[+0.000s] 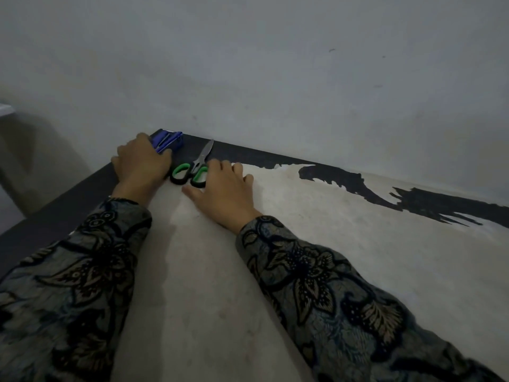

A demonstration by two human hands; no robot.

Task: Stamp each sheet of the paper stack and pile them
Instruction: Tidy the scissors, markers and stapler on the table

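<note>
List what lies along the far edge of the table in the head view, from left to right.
left hand → blue object it rests on → green-handled scissors → right hand → peeled dark strip of tabletop.

The scene is dim and bluish-grey, with soft, low light; faint shadows fall leftward from the sleeves (91,271) onto the table (358,257); wide-angle distortion bends the table's edges; detail is soft and slightly smeared throughout.
</note>
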